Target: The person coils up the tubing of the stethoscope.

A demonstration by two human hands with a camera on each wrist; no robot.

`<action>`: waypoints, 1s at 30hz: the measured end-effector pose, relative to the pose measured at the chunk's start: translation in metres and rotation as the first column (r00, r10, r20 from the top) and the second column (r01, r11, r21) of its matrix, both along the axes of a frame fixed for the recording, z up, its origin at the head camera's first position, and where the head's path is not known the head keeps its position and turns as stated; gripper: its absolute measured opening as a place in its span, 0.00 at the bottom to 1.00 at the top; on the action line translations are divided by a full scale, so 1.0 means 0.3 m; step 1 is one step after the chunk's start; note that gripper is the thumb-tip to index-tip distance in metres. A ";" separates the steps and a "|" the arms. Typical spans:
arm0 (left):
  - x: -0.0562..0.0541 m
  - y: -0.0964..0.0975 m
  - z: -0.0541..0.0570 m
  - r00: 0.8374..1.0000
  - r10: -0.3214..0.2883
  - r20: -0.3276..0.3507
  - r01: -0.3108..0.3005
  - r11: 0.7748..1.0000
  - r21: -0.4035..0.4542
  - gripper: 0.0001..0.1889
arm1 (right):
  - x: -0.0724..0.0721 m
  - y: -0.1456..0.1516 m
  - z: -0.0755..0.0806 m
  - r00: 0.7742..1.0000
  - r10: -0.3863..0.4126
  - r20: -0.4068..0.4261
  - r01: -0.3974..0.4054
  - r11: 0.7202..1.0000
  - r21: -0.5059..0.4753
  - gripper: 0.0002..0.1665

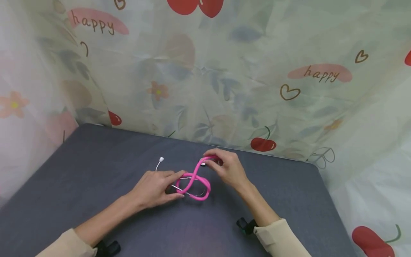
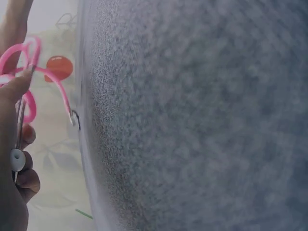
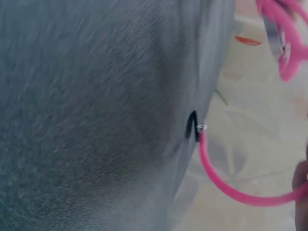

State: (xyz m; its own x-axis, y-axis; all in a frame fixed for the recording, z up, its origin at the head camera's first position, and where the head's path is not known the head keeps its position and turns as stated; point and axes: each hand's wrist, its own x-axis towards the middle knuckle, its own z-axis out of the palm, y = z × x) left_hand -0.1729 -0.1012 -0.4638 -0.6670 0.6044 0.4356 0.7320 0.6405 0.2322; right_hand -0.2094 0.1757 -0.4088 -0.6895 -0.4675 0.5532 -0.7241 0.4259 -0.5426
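Note:
A pink stethoscope point(image 1: 208, 187) is held above the grey table, its tubing looped over on itself. My left hand point(image 1: 155, 188) grips the loop's left side and the metal ear tubes between thumb and fingers. One white ear tip point(image 1: 161, 159) sticks out beyond that hand; in the left wrist view an ear tip point(image 2: 18, 161) shows beside the curled fingers. To the right, my right hand point(image 1: 228, 168) pinches the tubing between thumb and fingertips. From there the tube curves down to its metal-and-black chest piece end point(image 3: 201, 127), close to the table top.
A grey cloth-covered table point(image 1: 135, 153) lies under both hands. Behind it hangs a printed curtain point(image 1: 205, 89) with cherries, hearts and lettering, meeting the table's back edge. Black wrist straps point(image 1: 246, 225) sit by the beige sleeves point(image 1: 279, 237).

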 end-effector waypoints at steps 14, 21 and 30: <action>0.003 0.007 0.014 0.997 -0.078 -0.023 0.079 0.996 0.048 0.39 | -0.048 -0.002 -0.010 0.998 0.059 -0.034 -0.062 0.993 -0.103 0.13; 0.010 0.015 0.019 0.996 -0.086 0.029 0.083 0.992 0.097 0.47 | -0.081 -0.031 -0.022 0.998 0.034 -0.060 -0.037 0.998 -0.051 0.12; 0.017 0.019 0.013 0.988 -0.154 0.006 0.152 0.984 0.094 0.44 | -0.113 -0.041 -0.056 0.992 -0.062 -0.114 0.062 0.998 -0.007 0.11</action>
State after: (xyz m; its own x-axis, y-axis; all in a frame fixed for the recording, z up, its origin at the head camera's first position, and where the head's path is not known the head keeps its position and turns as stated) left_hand -0.1678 -0.0955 -0.4600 -0.5760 0.6570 0.4864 0.8161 0.4964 0.2959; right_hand -0.2433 0.1634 -0.4255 -0.6495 -0.4242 0.6311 -0.7536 0.4701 -0.4595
